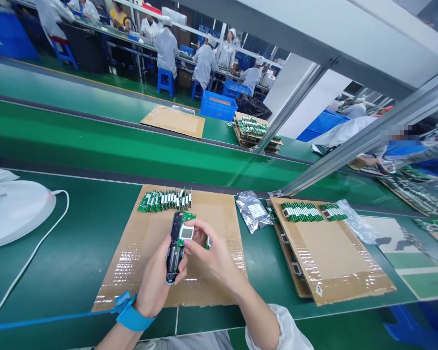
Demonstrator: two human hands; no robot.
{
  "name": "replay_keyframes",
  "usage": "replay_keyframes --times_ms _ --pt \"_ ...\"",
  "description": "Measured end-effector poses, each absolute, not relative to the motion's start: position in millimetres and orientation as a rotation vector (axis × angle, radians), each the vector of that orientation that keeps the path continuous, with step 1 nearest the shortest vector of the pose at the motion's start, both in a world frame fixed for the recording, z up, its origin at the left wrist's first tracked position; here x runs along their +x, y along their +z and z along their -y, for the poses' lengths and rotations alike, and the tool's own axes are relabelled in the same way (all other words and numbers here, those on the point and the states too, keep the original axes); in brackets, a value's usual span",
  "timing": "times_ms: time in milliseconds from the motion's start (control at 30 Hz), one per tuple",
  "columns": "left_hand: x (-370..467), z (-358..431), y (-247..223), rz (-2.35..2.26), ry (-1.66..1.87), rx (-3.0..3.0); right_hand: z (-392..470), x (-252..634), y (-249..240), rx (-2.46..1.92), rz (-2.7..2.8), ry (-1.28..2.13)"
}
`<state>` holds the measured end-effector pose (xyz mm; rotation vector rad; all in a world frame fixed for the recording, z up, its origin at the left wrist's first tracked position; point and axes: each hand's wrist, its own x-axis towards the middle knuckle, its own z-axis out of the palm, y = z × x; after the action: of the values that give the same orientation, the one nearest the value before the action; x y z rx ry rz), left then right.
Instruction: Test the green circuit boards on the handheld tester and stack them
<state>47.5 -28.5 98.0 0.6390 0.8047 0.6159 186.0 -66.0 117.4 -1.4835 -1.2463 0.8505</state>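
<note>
A black plastic housing (pixel 173 257) stands nearly upright in my left hand (pixel 156 279), whose fingers wrap round its lower part. My right hand (pixel 213 250) pinches a small green circuit board (pixel 187 232) with a grey-and-white display, held against the housing's upper right side. Beneath both hands lies a taped cardboard sheet (pixel 211 209). A row of green boards (pixel 166 200) stands along its far edge. Another small green piece shows partly behind my right hand's fingers. Round my left wrist is a blue strap (pixel 134 316).
Right of the cardboard are a silvery bag (pixel 254 211) and stacked cardboard sheets (pixel 336 253) bearing more boards. A white round device (pixel 18 214) with a cable is at the left. A metal post (pixel 350 141) slants across the right. People work beyond.
</note>
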Motion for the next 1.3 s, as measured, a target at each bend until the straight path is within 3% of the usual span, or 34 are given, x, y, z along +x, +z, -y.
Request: replay_keyframes --times_ms 433,1100,1300 --pt "48.7 39.0 107.4 -0.83 0.626 0.701 64.6 179.9 115.6 -1.555 1.376 0.635" --pt "47.2 50.5 129.4 -0.861 0.608 0.676 75.1 180.9 138.1 -1.468 1.343 0.729" --pt "46.9 53.6 114.7 -0.892 0.583 0.855 81.4 180.7 126.1 -1.517 1.228 0.904"
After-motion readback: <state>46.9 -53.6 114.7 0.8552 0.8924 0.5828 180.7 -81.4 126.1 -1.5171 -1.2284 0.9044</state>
